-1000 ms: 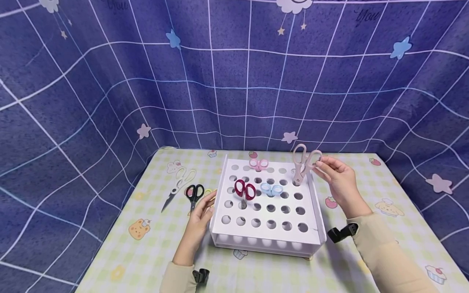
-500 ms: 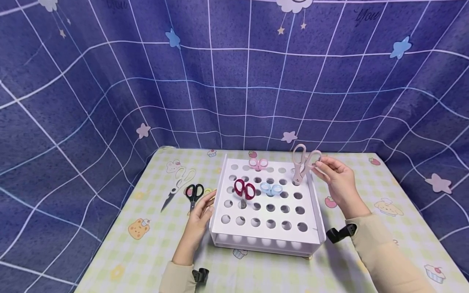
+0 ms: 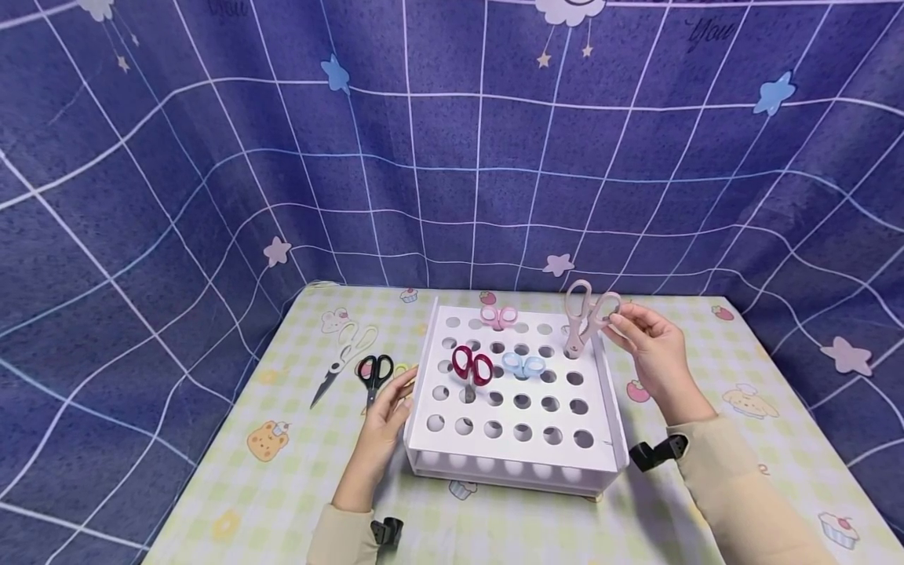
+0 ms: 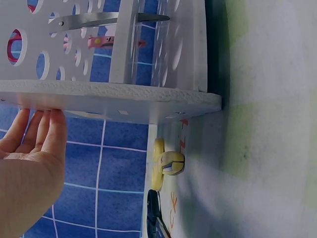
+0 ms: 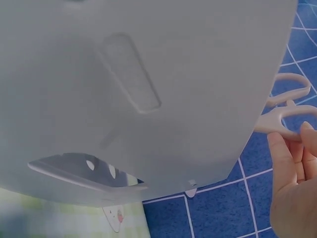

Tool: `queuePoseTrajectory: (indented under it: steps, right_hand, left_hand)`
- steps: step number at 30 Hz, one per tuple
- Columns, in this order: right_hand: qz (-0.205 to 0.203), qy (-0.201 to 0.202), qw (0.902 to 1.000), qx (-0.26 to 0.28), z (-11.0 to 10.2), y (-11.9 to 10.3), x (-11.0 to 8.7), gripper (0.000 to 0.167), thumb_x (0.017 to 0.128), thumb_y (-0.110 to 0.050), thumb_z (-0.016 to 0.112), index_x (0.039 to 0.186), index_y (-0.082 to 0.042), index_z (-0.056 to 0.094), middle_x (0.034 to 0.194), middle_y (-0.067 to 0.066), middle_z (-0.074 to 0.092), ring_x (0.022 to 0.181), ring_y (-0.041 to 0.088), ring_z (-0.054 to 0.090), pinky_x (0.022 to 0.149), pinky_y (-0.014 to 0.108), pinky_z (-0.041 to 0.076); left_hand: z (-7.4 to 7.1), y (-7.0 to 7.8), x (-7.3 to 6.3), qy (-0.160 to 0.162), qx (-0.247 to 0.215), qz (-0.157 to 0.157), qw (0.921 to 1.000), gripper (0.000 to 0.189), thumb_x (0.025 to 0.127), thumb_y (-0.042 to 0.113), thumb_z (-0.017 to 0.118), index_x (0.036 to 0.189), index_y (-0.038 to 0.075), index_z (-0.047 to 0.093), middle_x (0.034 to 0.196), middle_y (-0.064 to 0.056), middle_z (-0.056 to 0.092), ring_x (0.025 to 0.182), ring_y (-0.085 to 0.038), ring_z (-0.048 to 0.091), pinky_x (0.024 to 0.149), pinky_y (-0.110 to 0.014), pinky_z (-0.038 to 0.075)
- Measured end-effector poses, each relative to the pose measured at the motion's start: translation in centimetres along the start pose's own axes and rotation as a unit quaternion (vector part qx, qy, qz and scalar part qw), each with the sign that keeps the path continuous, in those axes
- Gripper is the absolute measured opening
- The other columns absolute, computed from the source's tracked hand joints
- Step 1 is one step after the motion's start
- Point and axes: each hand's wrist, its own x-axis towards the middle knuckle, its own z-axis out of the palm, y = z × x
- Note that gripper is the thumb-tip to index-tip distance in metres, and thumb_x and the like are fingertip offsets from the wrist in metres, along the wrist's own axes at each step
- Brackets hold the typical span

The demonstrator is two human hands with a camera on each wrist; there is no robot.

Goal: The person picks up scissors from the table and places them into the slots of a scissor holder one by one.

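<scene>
A white rack [image 3: 508,447] with rows of round holes stands on the table. My right hand [image 3: 653,349] pinches one handle loop of the pale pink scissors [image 3: 577,339], which stand upright with their blades down in a hole at the back right. My left hand [image 3: 384,420] rests with its fingers against the rack's left side wall; the left wrist view shows the fingertips touching that panel [image 4: 99,99]. Dark red scissors [image 3: 471,366], light blue scissors [image 3: 523,366] and small pink scissors [image 3: 498,316] also sit in the holes.
Left of the rack lie white-handled scissors [image 3: 346,357] and black-handled scissors [image 3: 374,373]. Yellow scissors [image 4: 158,163] lie close to the rack's left side, partly hidden in the head view. A blue curtain [image 3: 438,196] hangs behind the checked tablecloth [image 3: 282,502].
</scene>
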Motion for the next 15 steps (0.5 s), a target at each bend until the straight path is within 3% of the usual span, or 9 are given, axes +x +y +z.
queuePoseTrajectory:
  steps: [6,15]
  right_hand:
    - [-0.017,-0.003,0.9995,-0.028,-0.04,0.43,0.07,0.018,0.088,0.01,0.06,0.091,-0.004,0.07,0.082,0.002,0.071,0.079,0.013,0.072,0.082,0.03,0.058]
    - [-0.047,0.002,0.9968,-0.064,-0.08,0.73,0.1,0.015,0.088,0.01,0.061,0.091,-0.003,0.068,0.081,0.002,0.07,0.078,0.012,0.071,0.08,0.029,0.057]
  left_hand:
    - [0.0,0.17,-0.07,0.008,-0.002,-0.012,0.9999,0.044,0.098,0.007,0.049,0.142,0.004,0.045,0.143,-0.019,0.048,0.121,0.0,0.052,0.104,-0.011,0.038]
    - [0.2,0.12,-0.04,0.009,0.0,-0.008,0.9999,0.044,0.099,0.006,0.049,0.142,0.001,0.044,0.144,-0.022,0.046,0.121,0.0,0.052,0.103,-0.011,0.039]
